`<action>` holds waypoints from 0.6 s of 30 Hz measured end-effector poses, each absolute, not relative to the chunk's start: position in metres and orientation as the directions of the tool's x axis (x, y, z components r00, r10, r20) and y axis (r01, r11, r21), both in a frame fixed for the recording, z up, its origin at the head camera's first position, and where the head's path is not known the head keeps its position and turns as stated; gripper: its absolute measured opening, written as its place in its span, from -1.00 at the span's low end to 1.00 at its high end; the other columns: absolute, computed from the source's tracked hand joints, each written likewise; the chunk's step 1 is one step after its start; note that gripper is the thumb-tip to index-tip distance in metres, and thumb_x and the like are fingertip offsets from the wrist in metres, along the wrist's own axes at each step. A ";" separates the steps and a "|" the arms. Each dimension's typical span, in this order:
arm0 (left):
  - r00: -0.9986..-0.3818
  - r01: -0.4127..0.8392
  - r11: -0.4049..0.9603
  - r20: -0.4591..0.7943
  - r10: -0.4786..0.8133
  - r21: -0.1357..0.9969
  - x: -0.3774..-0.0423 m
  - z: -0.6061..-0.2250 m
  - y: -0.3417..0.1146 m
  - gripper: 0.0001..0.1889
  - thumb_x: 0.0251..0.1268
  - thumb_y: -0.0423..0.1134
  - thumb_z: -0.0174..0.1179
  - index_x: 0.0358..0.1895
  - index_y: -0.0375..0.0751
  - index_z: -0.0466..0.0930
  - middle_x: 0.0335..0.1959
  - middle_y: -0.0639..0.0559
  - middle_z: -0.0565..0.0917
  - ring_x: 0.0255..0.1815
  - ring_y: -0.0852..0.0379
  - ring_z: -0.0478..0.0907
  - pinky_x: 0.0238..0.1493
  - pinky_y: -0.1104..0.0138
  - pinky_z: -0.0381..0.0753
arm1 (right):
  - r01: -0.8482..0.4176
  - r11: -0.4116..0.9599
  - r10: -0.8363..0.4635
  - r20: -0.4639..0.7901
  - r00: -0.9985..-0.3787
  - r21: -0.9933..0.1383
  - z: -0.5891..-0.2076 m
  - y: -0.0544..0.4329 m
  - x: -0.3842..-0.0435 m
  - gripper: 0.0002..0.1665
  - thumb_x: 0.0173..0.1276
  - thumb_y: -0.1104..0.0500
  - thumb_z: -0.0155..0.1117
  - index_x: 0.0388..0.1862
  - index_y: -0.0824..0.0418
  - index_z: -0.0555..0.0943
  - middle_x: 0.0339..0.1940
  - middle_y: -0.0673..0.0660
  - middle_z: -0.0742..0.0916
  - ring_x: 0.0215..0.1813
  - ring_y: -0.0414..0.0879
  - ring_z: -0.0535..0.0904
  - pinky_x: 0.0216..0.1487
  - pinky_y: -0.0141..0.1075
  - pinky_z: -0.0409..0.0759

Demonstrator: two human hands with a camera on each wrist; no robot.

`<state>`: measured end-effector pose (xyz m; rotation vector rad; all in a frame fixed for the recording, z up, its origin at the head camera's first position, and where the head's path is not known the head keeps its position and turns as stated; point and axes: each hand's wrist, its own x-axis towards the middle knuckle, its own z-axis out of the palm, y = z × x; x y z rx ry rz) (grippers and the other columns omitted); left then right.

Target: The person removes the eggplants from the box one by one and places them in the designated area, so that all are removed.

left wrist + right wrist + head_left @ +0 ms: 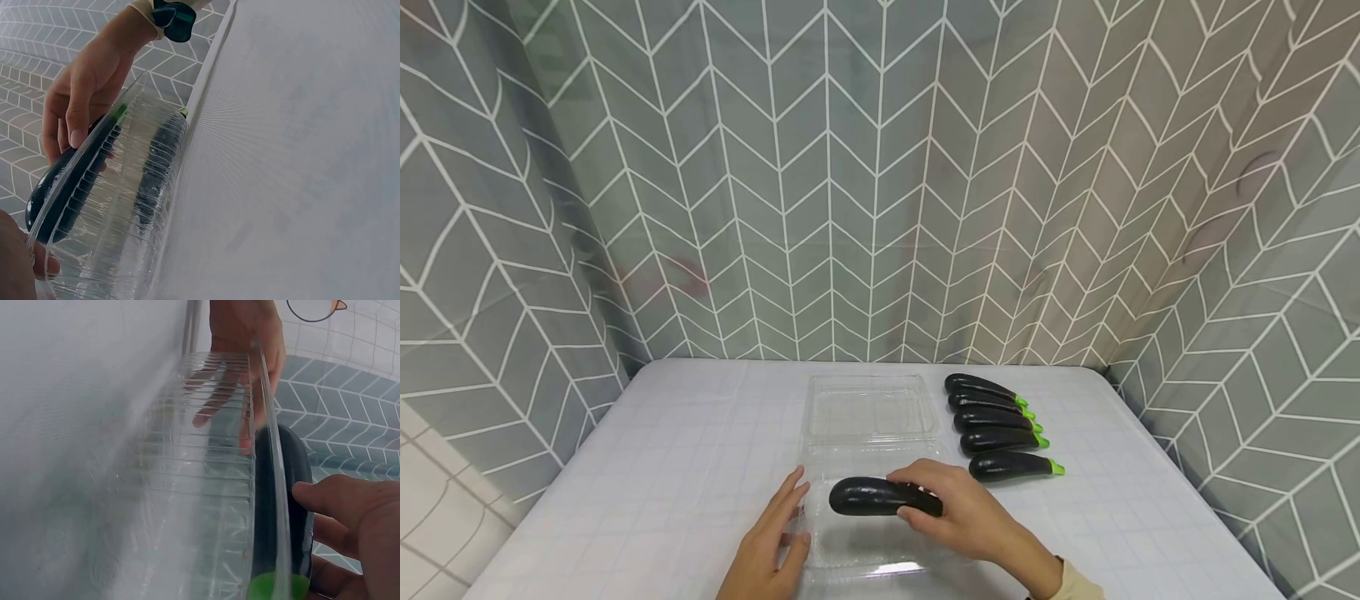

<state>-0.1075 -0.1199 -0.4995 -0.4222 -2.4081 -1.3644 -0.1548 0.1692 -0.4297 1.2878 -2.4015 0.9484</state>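
In the head view my right hand (966, 512) grips a dark eggplant (861, 497) near its stem end, thumb on the near side. The eggplant lies crosswise above the base of a clear plastic clamshell container (838, 546). Its transparent lid (872, 408) lies folded back on the far side. At the container's left side rests my left hand (767, 546), fingers extended along the wall and holding nothing. The right wrist view shows the held eggplant's green stem cap (278, 586) beside the container's rim.
Several eggplants, among them the nearest one (1011, 467), lie in a row right of the container, green stems pointing right. A white cloth (677, 467) covers the table. Grey chevron-patterned curtains (850, 183) hang behind and at both sides.
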 end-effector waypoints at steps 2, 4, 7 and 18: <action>-0.899 0.413 0.493 0.429 0.087 0.765 -0.108 -0.500 -0.120 -0.39 0.21 -0.54 0.24 0.40 -0.29 0.52 0.56 -0.04 0.36 0.09 -0.02 0.66 -0.20 0.31 0.71 | -0.817 0.390 -0.645 0.507 -0.572 -0.425 -0.428 0.170 -0.154 -0.59 0.40 0.18 0.46 0.20 0.08 0.67 0.02 -0.09 0.76 -0.04 -0.24 0.66 -0.03 -0.27 0.67; -0.901 0.407 0.504 0.424 0.087 0.762 -0.108 -0.500 -0.120 -0.39 0.22 -0.53 0.23 0.40 -0.28 0.51 0.56 -0.03 0.36 0.09 -0.02 0.66 -0.19 0.32 0.71 | -0.824 0.378 -0.643 0.520 -0.562 -0.423 -0.426 0.172 -0.154 -0.59 0.40 0.20 0.45 0.20 0.10 0.67 0.02 -0.07 0.76 -0.04 -0.23 0.67 -0.05 -0.25 0.68; -0.903 0.402 0.507 0.421 0.083 0.762 -0.108 -0.500 -0.120 -0.39 0.22 -0.53 0.23 0.40 -0.29 0.51 0.56 -0.02 0.36 0.10 -0.03 0.67 -0.19 0.31 0.72 | -0.830 0.371 -0.636 0.537 -0.554 -0.417 -0.424 0.174 -0.154 -0.59 0.39 0.21 0.46 0.20 0.10 0.67 0.02 -0.06 0.76 -0.03 -0.21 0.68 -0.06 -0.23 0.69; -0.903 0.400 0.522 0.423 0.082 0.753 -0.107 -0.499 -0.120 -0.41 0.25 -0.52 0.23 0.40 -0.29 0.51 0.56 -0.01 0.36 0.10 -0.04 0.67 -0.18 0.30 0.72 | -0.824 0.386 -0.609 0.556 -0.566 -0.416 -0.416 0.182 -0.153 -0.56 0.34 0.26 0.48 0.19 0.10 0.67 0.02 -0.07 0.76 -0.03 -0.20 0.68 -0.08 -0.20 0.70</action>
